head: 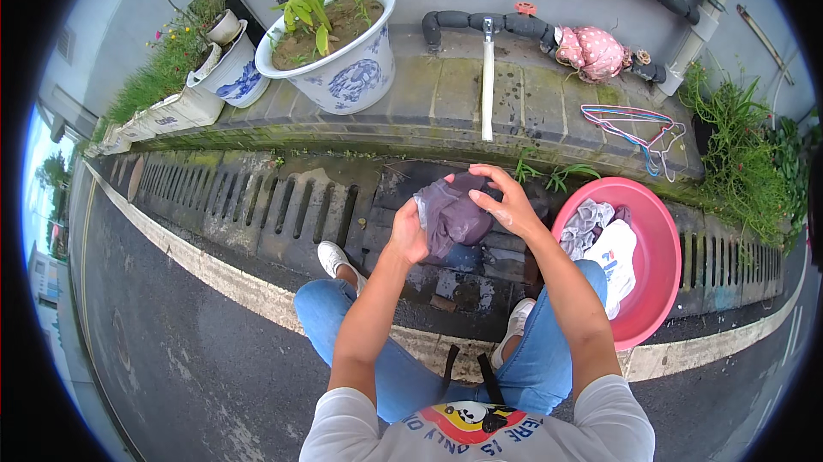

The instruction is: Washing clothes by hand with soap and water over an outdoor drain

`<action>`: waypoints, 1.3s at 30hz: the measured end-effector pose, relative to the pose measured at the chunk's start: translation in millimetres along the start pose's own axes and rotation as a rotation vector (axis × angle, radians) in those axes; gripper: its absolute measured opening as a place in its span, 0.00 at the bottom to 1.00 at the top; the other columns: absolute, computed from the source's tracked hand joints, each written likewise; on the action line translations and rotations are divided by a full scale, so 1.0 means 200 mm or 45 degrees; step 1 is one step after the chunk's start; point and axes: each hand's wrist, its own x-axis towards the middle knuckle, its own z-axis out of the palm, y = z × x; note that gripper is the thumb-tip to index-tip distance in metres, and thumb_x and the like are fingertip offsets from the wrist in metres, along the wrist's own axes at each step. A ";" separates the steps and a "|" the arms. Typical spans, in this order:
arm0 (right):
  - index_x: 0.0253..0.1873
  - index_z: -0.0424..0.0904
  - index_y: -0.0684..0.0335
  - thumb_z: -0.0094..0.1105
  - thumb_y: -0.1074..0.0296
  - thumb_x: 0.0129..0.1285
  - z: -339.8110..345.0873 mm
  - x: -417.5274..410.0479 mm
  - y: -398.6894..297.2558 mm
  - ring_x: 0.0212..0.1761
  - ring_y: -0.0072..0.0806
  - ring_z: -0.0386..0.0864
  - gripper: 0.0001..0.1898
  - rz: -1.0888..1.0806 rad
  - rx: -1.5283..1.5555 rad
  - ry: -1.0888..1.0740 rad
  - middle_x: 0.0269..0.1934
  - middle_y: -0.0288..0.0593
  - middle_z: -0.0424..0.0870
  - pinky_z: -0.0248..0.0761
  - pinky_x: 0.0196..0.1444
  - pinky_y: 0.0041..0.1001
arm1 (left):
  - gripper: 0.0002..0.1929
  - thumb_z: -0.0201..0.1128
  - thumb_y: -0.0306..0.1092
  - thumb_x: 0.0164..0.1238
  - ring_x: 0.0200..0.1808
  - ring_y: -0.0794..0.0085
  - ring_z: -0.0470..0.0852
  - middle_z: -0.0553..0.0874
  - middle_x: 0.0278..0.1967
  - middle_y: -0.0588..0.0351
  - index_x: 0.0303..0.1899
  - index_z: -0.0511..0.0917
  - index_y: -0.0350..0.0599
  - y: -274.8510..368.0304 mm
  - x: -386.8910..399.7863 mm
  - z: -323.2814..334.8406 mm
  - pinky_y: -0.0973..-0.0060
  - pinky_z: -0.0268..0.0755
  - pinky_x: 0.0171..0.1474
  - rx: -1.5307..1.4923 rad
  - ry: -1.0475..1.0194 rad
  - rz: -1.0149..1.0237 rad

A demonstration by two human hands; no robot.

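Note:
A bunched, dark purple-grey cloth (453, 214) is between my two hands, above the dark wet ground. My left hand (409, 232) grips its left edge, with the fingers partly hidden by the fabric. My right hand (505, 201) is at the cloth's upper right side, with thumb and fingers spread against it; a white smear like suds shows near the thumb's base. To the right stands a pink plastic basin (662, 269) holding a grey cloth (585, 227) and a white garment with a coloured print (614, 259). A white hose (487, 89) hangs from a tap (488, 28) beyond the hands.
Several plastic clothes hangers (633, 124) lie on the brick ledge (411, 92). A blue-and-white flowerpot (353, 70) stands at its left. Drain grates (308, 205) run along the ground beside the pale kerb (212, 269). Padded pipes (460, 20) line the wall.

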 end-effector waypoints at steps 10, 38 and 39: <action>0.35 0.78 0.65 0.68 0.60 0.58 0.05 0.00 0.11 0.31 0.18 0.70 0.13 0.361 0.126 -0.375 0.28 0.32 0.78 0.65 0.35 0.23 | 0.33 0.68 0.35 0.63 0.59 0.65 0.77 0.76 0.57 0.48 0.68 0.64 0.46 0.00 -0.02 -0.03 0.67 0.73 0.60 0.463 0.106 -0.072; 0.46 0.72 0.59 0.59 0.61 0.69 0.02 -0.02 0.01 0.42 0.20 0.78 0.10 0.526 1.002 -0.083 0.41 0.34 0.79 0.74 0.46 0.25 | 0.16 0.61 0.38 0.68 0.52 0.71 0.79 0.81 0.49 0.58 0.53 0.75 0.43 0.06 -0.06 -0.06 0.68 0.73 0.57 0.507 0.300 0.049; 0.45 0.72 0.58 0.57 0.61 0.70 0.01 -0.01 0.02 0.40 0.19 0.78 0.08 0.495 1.022 0.014 0.39 0.33 0.79 0.75 0.44 0.24 | 0.14 0.62 0.37 0.68 0.49 0.73 0.80 0.81 0.47 0.59 0.50 0.76 0.43 0.07 -0.06 -0.05 0.71 0.74 0.56 0.557 0.230 -0.034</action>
